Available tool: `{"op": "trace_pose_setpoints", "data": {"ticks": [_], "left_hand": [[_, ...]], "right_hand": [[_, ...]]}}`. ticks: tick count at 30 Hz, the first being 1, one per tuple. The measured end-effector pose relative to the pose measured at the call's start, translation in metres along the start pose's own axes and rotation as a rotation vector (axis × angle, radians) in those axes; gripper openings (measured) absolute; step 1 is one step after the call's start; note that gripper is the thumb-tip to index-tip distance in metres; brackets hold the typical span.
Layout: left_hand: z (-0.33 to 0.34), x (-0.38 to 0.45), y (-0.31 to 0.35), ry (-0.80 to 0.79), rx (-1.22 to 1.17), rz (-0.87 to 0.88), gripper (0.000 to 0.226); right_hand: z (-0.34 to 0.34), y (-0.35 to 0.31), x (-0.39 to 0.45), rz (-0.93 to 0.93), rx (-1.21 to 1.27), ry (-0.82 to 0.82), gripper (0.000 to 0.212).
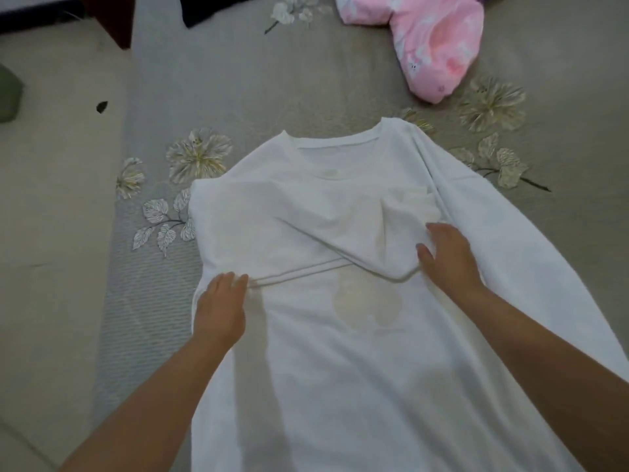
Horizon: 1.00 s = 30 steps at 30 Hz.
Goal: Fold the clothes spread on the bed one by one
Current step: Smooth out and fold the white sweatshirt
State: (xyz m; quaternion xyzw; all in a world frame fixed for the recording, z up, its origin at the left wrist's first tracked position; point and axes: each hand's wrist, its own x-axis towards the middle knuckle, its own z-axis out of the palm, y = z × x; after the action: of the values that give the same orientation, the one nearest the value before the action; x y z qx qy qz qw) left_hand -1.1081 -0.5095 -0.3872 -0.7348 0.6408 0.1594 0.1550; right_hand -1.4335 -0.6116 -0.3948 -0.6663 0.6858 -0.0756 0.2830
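White shirt (340, 369): hem cut off by the bottom edge; faint chest print seen only through the cloth.
Folded sleeve (306, 233): cuff end covered by the right hand (449, 257).
Pink garment (425, 39): top cropped by the upper edge.
Dark garment (207, 8): mostly cut off, kind not discernible.
Green object (8, 93): clipped at the left edge, unidentifiable.

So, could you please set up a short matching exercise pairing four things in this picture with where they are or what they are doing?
Things:
1. white shirt
2. pink garment
3. left hand
4. dark garment

Places or states:
A. crumpled at the far right of the bed
B. at the far top edge, mostly cut off
C. spread flat in the middle, sleeve folded across
D. resting flat on the sleeve's cuff end

Pairs: 1-C, 2-A, 3-D, 4-B
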Motion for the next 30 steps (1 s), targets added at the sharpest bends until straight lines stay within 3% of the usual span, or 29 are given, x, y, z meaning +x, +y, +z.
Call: {"op": "trace_pose_setpoints", "data": {"ticks": [4,8,11,12,14,17,20,23,25,28,30], "left_hand": [[-0.002,0.018,-0.010,0.012,0.050,-0.072,0.055],[-0.001,0.028,-0.023,0.112,-0.005,-0.051,0.045],[-0.004,0.038,-0.044,0.200,0.062,0.070,0.036],[-0.006,0.040,-0.052,0.221,0.072,0.110,0.027],[-0.004,0.043,-0.070,0.237,0.045,0.151,0.029],[0.002,0.041,-0.079,0.118,0.065,0.100,0.033],[0.004,0.050,-0.078,-0.237,0.124,-0.046,0.039],[-0.013,0.074,-0.089,-0.451,0.109,0.040,0.050],[-0.036,0.091,-0.097,-0.328,-0.037,0.090,0.053],[-0.061,0.127,-0.097,0.210,-0.240,0.137,0.057],[-0.072,0.155,-0.094,0.154,-0.267,0.078,0.056]], "right_hand": [[0.001,-0.013,0.051,-0.031,-0.189,-0.026,0.057],[0.005,-0.024,0.080,-0.076,-0.491,-0.195,0.063],[0.009,-0.031,0.097,-0.096,-0.633,-0.256,0.045],[0.006,-0.032,0.099,-0.099,-0.633,-0.218,0.038],[-0.003,-0.027,0.102,-0.109,-0.578,-0.046,0.023],[-0.010,-0.019,0.089,-0.042,-0.541,0.136,0.029],[0.006,-0.020,0.071,0.030,-0.552,0.083,0.036],[0.017,-0.026,0.071,0.021,-0.481,0.089,0.051],[0.016,-0.029,0.075,-0.057,-0.483,0.050,0.063],[0.013,-0.033,0.088,-0.072,-0.528,-0.063,0.058],[0.014,-0.037,0.103,0.004,-0.509,-0.125,0.054]]}}
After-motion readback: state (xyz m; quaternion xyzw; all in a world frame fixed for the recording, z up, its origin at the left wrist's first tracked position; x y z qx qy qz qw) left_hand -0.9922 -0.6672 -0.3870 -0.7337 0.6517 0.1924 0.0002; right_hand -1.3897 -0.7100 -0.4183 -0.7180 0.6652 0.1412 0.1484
